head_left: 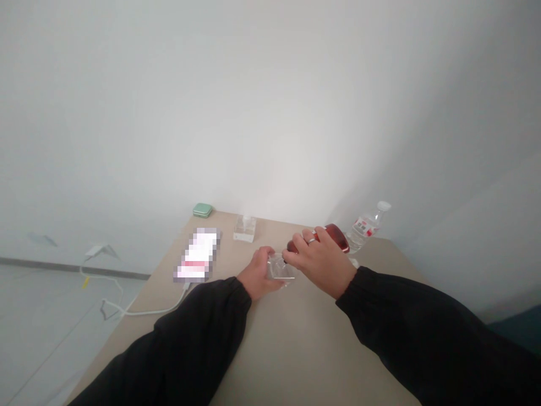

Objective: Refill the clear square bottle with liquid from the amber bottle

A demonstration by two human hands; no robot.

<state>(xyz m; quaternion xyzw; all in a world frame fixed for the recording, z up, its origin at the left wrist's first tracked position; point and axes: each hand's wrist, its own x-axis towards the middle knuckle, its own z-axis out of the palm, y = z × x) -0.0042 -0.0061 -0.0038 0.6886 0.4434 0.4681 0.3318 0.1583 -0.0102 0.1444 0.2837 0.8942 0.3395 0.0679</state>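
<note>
Over the middle of the table, my left hand (261,274) grips a small clear square container (282,272) by its left side. My right hand (323,259) wraps round a dark red bottle (337,238). The bottle is tilted far over, with its narrow dark end low at the container's upper right edge. Fingers hide most of the bottle's body. Whether anything flows from it, I cannot tell.
A labelled clear plastic bottle (364,226) with a white cap stands beyond my right hand. Near the back edge are a clear box (244,229) and a green case (202,210). A phone (198,255) lies left, its white cable (156,312) running off the table (296,349).
</note>
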